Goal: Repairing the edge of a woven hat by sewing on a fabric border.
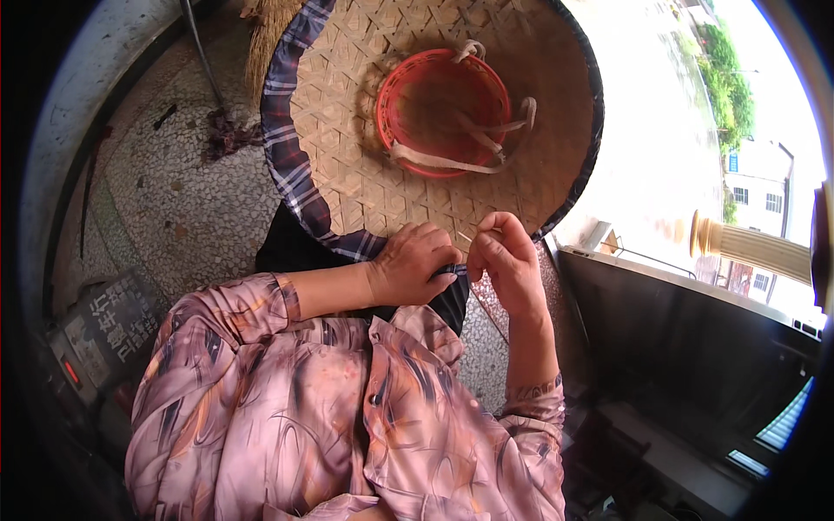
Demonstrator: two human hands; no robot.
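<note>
A wide woven bamboo hat [339, 130] lies with its inside facing up, its near rim at my hands. Plaid cloth edging [285, 148] wraps the left and near rim; the right rim looks dark. A red plastic ring like a small basket [382, 108] sits in its middle, with a pale cloth strap [443, 162] across it. My left hand [414, 260] is closed on the near rim, pinching the cloth edging. Just right of it, my right hand [506, 260] is closed in a pinch on a thin pale needle-like piece [465, 236]. Any thread is too fine to make out.
A straw broom [271, 43] stands beyond the hat's left side. Dark debris [230, 135] lies on the speckled floor [195, 226] by a thin rod [201, 56]. A dark box [100, 326] is at the left, and a dark cabinet-like panel [669, 321] at the right.
</note>
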